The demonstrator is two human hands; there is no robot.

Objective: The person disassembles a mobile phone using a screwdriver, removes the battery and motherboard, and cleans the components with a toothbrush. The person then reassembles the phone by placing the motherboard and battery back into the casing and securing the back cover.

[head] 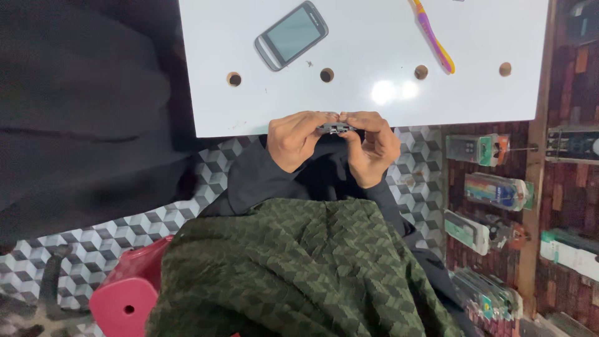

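Small grey part (335, 128) pinched between fingertips of left hand (298, 140) and right hand (372, 146), both closed on it. Beyond the hands on the white table (374, 100): phone (291, 35), toothbrush (433, 37).

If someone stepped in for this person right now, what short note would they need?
Left hand: fingertips pinching one end of a small grey part.
Right hand: fingertips pinching the other end.
The part is held in the air at the near edge of the white board, not resting on it.
On the board, untouched: a grey phone, screen up, and a purple and yellow toothbrush.
Done and left: cannot tell; the part is too small to see its state.
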